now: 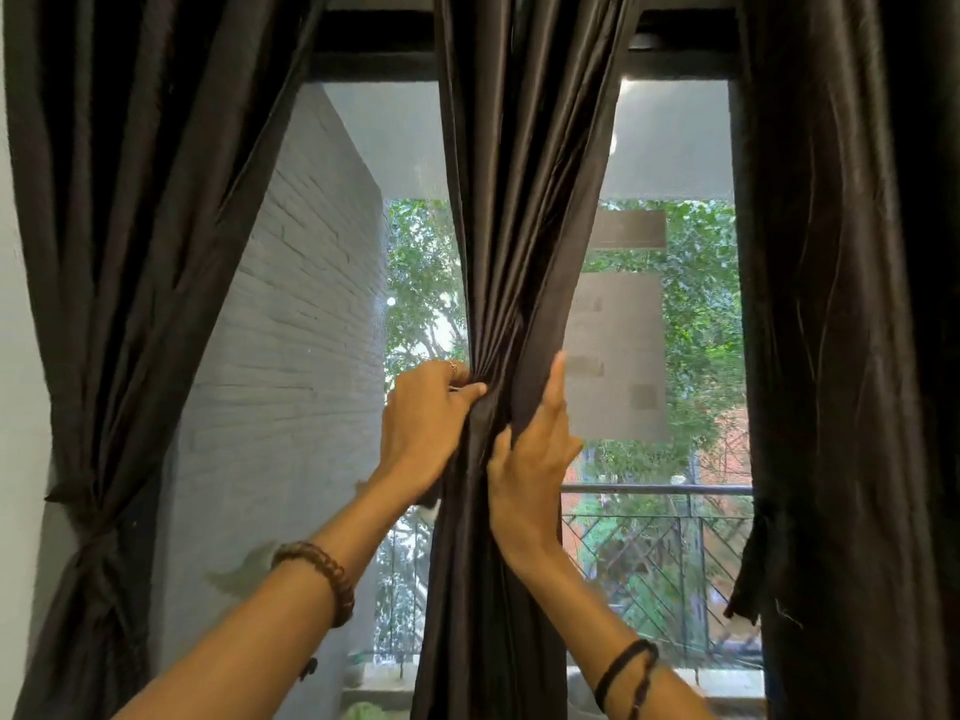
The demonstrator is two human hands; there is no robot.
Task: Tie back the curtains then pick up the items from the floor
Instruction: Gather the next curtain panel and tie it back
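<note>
Left hand [426, 423] pinches middle curtain [519, 200] edge — right hand [530, 459] grips opposite edge.

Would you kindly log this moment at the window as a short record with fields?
left curtain: already tied back with a dark tie
middle curtain: hanging, being bunched at its waist
right curtain: hanging untied, its tie dangling loose
left hand: grips the gathered folds of the middle curtain
right hand: gathers the same curtain's right edge, index finger straight along it
floor items: out of view
</note>
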